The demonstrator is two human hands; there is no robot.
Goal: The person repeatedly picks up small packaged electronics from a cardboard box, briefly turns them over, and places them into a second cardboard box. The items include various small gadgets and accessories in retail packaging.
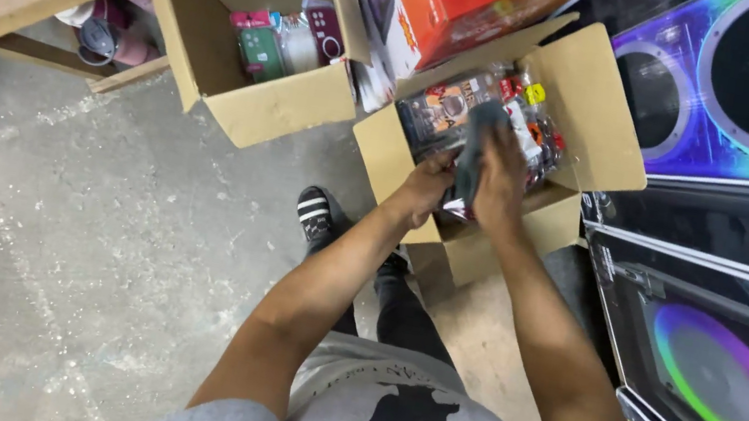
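Person standing over open cardboard box (611,128) on concrete floor (85,243). Left hand (426,187) and right hand (502,176) both closing around dark grey packaged item (474,151), holding it just above box contents. Step looking like lifting or seating pack; next move needing firm two-handed hold. Box carrying blister-packed gadgets (457,108). Second open carton (280,108) nearby holding small packaged goods (287,39).
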